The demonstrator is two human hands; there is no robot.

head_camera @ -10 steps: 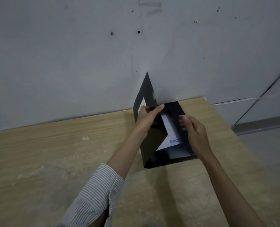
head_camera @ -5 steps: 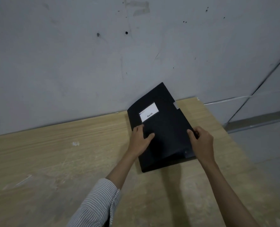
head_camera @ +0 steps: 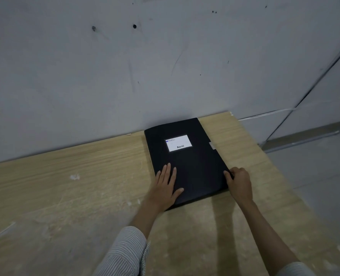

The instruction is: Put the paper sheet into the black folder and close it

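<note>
The black folder (head_camera: 193, 168) lies shut and flat on the wooden table (head_camera: 75, 196), its far end near the wall. A white label (head_camera: 178, 143) sits on its cover. My left hand (head_camera: 166, 186) rests flat on the cover near the folder's near left corner, fingers spread. My right hand (head_camera: 239, 183) grips the folder's right edge close to the near corner, fingers curled around it. The paper sheet is hidden from view; only a small pale tab (head_camera: 212, 145) pokes out at the right edge.
A grey wall (head_camera: 125, 76) rises directly behind the table. The table's right edge (head_camera: 280, 176) drops off to a grey floor. A striped sleeve (head_camera: 125, 253) covers my left forearm. Small white marks dot the wood at left.
The folder's cover came down from upright to fully flat. My left hand moved from holding the cover to pressing on it; my right hand shifted to the right edge.
</note>
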